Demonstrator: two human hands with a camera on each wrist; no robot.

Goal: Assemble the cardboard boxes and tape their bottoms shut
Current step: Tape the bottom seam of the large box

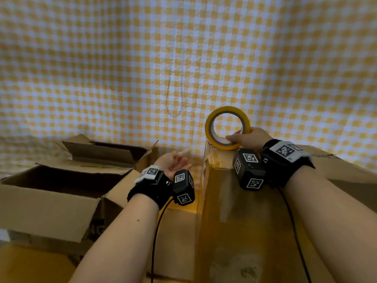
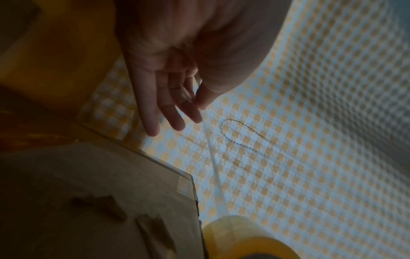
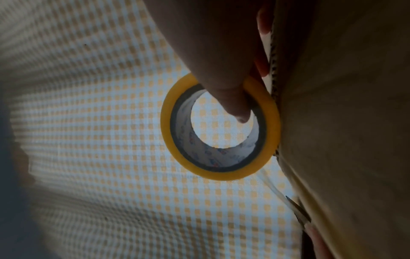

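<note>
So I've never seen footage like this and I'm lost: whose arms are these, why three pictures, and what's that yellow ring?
These are a person's own bare arms; the black bands on the wrists carry small cameras. The wide picture comes from a head camera looking down; the two dark ones look along each hand. The right hand has its grip on a yellow tape roll, thumb through the hole, at the far edge of a cardboard box lying in front. The left hand pinches a clear tape strip pulled from that roll. Two open boxes stand to the left on a checked cloth.
</note>
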